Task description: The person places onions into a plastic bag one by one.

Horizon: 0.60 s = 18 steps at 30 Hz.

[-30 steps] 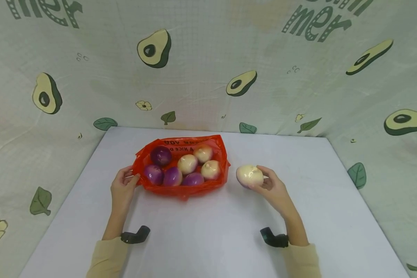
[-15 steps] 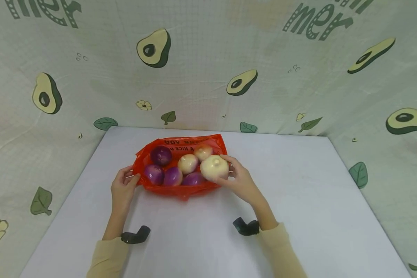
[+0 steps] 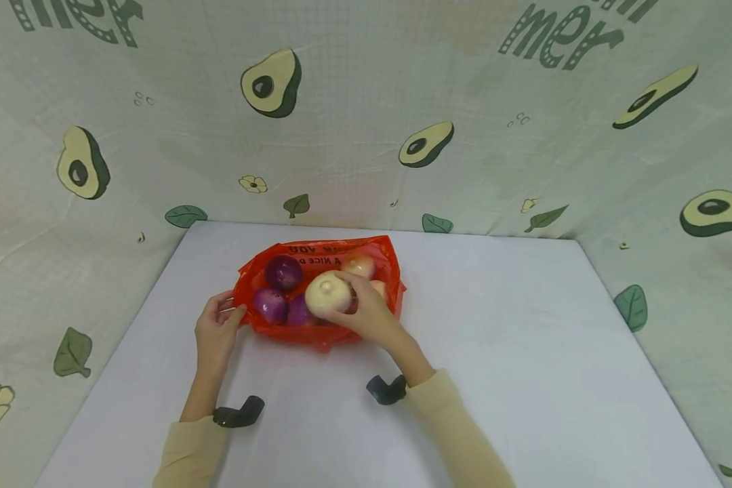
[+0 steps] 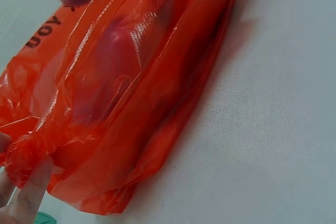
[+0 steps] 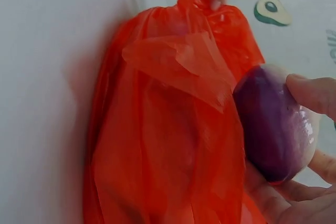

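Observation:
A red plastic bag (image 3: 305,335) lies with its mouth spread wide, several glossy purple and cream onions (image 3: 283,273) inside. At its left end, my left hand (image 3: 216,333) pinches the gathered edge between thumb and fingers; the left wrist view shows the crumpled plastic (image 4: 31,156) in those fingers. My right hand (image 3: 372,315) grips another onion (image 3: 328,295) over the middle of the bag's mouth, cream side with its nub facing up. In the right wrist view this onion's purple underside (image 5: 268,124) shows beside the bag's wall. Hand and onion partly hide the onions below.
The bag stands toward the back of a white table (image 3: 494,352). Behind and around the table hangs a pale cloth (image 3: 354,88) printed with avocados and leaves. Both wrists wear small black cameras (image 3: 240,412).
My right hand has carried the onion leftward, from the table area right of the bag to over the bag's middle. The left hand keeps its hold on the bag's edge.

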Tool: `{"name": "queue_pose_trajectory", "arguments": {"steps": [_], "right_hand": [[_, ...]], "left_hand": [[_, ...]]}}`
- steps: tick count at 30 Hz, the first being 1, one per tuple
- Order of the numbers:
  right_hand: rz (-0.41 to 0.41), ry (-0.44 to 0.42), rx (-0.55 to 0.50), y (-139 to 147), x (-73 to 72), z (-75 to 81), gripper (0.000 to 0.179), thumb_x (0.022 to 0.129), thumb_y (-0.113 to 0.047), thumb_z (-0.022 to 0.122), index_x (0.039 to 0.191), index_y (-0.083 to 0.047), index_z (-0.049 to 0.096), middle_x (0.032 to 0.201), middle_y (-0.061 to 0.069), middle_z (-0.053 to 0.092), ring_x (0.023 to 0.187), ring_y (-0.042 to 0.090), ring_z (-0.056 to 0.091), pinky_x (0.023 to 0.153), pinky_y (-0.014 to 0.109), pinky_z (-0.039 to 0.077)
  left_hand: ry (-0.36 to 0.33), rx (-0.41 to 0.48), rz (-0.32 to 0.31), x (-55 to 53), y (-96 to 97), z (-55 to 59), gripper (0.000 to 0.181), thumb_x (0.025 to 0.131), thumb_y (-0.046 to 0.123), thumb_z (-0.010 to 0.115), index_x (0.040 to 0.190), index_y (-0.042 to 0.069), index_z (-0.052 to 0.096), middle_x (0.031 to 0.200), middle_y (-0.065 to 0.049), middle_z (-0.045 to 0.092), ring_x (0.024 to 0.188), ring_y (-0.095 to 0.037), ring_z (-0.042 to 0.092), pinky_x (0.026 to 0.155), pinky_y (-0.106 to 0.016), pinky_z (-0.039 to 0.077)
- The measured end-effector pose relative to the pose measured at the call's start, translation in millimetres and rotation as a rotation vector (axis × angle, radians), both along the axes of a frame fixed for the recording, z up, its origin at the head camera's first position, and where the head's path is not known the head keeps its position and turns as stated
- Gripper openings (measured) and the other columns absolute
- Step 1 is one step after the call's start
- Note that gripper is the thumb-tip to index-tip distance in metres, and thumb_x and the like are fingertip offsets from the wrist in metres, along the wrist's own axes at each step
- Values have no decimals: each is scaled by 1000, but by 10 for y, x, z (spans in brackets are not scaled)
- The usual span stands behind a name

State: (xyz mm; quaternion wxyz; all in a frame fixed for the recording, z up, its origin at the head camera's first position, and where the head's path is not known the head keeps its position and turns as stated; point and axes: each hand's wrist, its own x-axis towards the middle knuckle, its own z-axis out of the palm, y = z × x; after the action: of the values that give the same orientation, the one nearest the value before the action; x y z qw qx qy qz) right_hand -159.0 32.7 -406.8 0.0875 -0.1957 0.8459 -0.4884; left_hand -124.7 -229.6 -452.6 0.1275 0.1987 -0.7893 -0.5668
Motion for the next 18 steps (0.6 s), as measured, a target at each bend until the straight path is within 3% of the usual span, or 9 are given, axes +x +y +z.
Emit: {"name": "queue_pose_trajectory", "arguments": {"steps": [18], "right_hand": [[29,100,21,-524,-189,-146,65,83,-31,69,138,-12,39,135,3,47,124,17,42,107,34,37]], "left_hand": [[-2,-6,1,-5,-18,-17,38,93,21,55,128,9,51,116,-11,56,77,10,54,67,-6,48]]}}
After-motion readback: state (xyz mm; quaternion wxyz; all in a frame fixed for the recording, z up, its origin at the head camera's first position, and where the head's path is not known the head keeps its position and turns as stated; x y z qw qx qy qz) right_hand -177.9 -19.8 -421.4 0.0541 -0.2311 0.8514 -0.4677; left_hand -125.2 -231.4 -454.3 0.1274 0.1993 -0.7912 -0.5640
